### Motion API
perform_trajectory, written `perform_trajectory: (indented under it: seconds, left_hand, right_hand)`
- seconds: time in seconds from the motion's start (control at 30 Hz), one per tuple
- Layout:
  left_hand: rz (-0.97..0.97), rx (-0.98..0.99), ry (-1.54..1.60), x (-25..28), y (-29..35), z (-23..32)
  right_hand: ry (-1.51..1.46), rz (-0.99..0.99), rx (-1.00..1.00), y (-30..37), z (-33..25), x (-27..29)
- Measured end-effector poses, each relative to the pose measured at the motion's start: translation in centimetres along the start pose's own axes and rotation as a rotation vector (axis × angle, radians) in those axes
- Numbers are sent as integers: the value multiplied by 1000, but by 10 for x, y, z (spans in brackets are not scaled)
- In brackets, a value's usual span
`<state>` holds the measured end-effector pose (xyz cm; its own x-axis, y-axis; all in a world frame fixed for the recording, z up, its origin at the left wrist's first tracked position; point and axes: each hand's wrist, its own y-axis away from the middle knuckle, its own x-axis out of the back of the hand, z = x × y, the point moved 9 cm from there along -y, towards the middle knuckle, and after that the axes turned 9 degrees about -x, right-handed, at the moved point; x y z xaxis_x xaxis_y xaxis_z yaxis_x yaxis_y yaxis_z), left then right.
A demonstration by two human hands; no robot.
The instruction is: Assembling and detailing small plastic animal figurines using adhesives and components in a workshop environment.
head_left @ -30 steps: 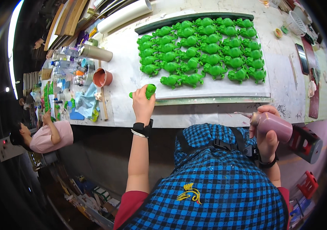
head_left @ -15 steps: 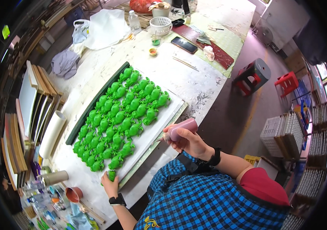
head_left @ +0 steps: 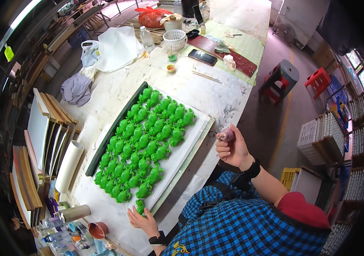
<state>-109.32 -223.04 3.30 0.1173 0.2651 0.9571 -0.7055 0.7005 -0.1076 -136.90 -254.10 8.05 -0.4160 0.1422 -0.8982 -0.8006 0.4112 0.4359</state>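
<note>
Rows of small glossy green figures cover a white board on the table. One single green figure sits at the near corner of the board, apart from the rows. Beside it is my left hand, with fingers stretched out and apart; the thumb side is close to the figure, and I cannot tell if it touches. Off the board's right side, my right hand is wrapped round a pink squeeze bottle, seen end-on with its pale tip showing.
A dark green bar runs along the board's far-left edge. A white roll, stacked wooden-framed panels, a reddish cup and small bottles are at left. Farther back are a phone, a white basket and thin sticks.
My left hand's fingers, earlier round the single figure, have spread apart. My right hand has moved away from the board's edge, and the bottle has turned end-on. The whole view has shifted slightly.
</note>
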Motion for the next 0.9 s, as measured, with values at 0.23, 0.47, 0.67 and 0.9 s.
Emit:
perform_trajectory:
  seconds: [0.23, 0.47, 0.67, 0.9]
  left_hand:
    - [223, 381, -50, -11, 28, -6]
    - [733, 989, 413, -74, 70, -57]
    - [361, 1143, 719, -131, 52, -34]
    - [352, 1468, 1084, -150, 48, 32]
  right_hand:
    - [-249, -75, -120, -65, -84, 42]
    - [-328, -34, -267, -163, -177, 80]
    - [-331, -9, -321, -207, -227, 93]
    - [-239, -43, -344, -198, -247, 93]
